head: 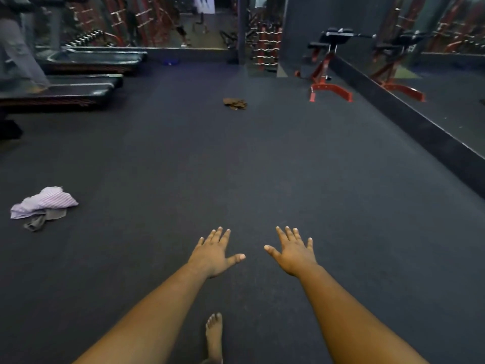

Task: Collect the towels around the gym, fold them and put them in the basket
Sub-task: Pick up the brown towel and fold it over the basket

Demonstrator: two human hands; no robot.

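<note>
With left hand and right hand spread and holding nothing, gather the crumpled lilac striped cloth towel first, then the crumpled brown cloth towel well beyond it.

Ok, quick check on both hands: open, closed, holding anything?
Left hand: open, fingers spread, holding nothing.
Right hand: open, fingers spread, holding nothing.

Your left hand and right hand reach forward, fingers spread, empty — striped towel at ten o'clock, brown towel at twelve on the floor.
</note>
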